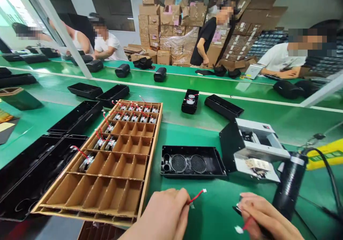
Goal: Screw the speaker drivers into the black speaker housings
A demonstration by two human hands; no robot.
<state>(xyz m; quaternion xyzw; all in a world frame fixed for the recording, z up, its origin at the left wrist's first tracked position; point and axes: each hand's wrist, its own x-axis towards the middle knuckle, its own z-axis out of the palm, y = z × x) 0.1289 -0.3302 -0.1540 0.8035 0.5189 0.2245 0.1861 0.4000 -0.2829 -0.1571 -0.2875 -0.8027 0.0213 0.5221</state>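
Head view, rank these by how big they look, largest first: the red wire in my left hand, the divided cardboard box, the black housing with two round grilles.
1. Divided cardboard box
2. Black housing
3. Red wire in your left hand

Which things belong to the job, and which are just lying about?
Likely job: left hand, red lead in grip; right hand, dark part, second red lead; divided tray of speakers; black housing ahead.

Lying about, apparently: stacked cartons; yellow item at right.
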